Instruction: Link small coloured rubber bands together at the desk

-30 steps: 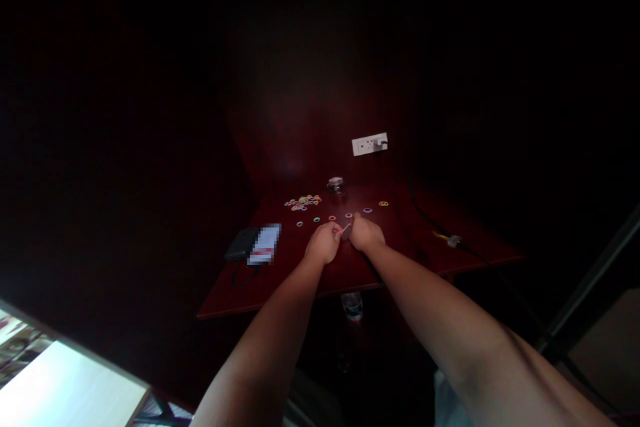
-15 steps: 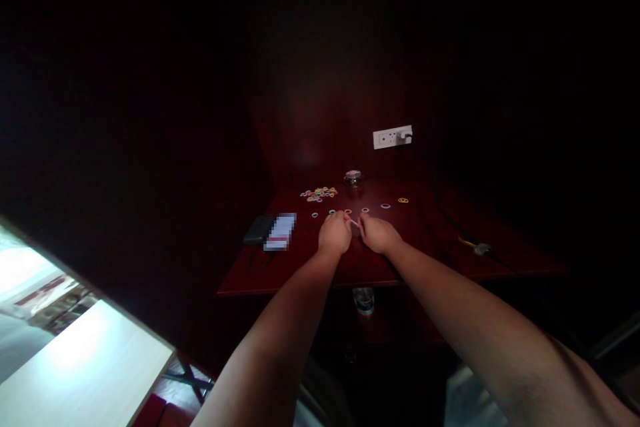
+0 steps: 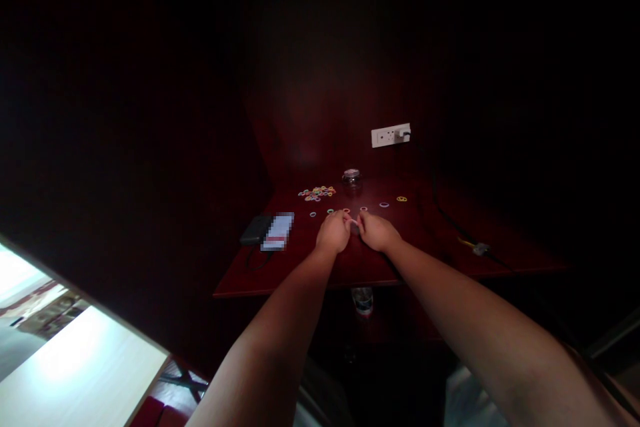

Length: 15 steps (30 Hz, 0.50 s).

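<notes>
My left hand (image 3: 333,231) and my right hand (image 3: 379,231) are close together above the dark red table (image 3: 295,273). Both are closed on a small pink band (image 3: 354,221) that spans the gap between their fingertips. Just beyond the hands lies a row of small rings: a pale one (image 3: 313,214), a green one partly behind my left hand, a red one, a pinkish one (image 3: 364,209), a purple one (image 3: 384,205) and yellow ones (image 3: 402,199). A pile of several coloured bands (image 3: 318,193) lies farther back on the left.
A glass jar (image 3: 352,177) stands at the back. On the left lie a phone (image 3: 278,231) and a black case (image 3: 256,230). A cable with a connector (image 3: 481,249) crosses the right side. A wall socket (image 3: 391,135) holds a plug. Below the table edge is a container (image 3: 363,301).
The view has shifted slightly. Both hands stay in nearly the same place, with the pink band still between them.
</notes>
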Available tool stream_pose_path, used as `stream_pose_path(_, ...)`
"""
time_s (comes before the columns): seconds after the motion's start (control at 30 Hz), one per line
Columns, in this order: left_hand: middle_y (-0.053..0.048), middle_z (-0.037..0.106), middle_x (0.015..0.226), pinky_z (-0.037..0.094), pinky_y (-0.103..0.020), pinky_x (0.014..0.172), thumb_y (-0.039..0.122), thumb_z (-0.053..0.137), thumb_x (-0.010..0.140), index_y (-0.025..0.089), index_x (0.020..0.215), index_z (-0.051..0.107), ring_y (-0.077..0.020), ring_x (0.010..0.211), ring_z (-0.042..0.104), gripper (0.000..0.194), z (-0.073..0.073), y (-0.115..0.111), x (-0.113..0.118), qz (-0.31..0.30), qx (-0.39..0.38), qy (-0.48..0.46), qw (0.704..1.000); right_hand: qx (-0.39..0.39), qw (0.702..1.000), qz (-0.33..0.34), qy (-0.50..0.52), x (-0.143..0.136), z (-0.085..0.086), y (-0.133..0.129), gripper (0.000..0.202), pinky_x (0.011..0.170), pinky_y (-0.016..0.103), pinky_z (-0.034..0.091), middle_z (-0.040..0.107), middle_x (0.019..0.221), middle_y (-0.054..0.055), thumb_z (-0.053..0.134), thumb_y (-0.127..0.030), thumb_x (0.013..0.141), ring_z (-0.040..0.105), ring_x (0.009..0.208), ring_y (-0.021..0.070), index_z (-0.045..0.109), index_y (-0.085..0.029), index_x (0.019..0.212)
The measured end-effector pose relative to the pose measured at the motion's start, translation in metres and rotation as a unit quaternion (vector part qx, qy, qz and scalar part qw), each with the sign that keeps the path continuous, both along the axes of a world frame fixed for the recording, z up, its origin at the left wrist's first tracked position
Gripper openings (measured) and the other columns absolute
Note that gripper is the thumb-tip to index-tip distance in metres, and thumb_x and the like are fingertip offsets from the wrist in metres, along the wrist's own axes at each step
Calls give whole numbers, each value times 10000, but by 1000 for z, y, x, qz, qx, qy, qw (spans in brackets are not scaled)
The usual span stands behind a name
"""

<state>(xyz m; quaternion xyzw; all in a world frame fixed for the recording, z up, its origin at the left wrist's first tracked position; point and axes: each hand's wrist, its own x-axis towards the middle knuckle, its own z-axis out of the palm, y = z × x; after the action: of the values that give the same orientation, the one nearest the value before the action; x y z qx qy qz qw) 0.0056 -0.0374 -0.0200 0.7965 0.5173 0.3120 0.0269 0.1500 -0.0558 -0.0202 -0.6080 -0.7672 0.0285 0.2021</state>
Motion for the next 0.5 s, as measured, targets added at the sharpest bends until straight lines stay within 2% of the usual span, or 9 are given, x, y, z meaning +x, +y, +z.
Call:
stream_pose_path(0.23,-81,634,1014,402,-290,871,227,489,858,177,910,596,-183,944,562,129,1,-1,0,-1,0,8,1000,-7,1000,-11,10,0,3,1,238,658,280,366,676,919,103,349,-342,911,628,819,213,532,-197,955)
stream_pose_path(0.5,-78,634,967,403,-304,846,238,470,867,178,898,589,-198,934,549,137,5,-4,4,62,-18,29,997,-17,1000,-3,19,1,6,-1,199,666,271,368,678,935,81,375,-279,892,627,835,202,553,-212,950)
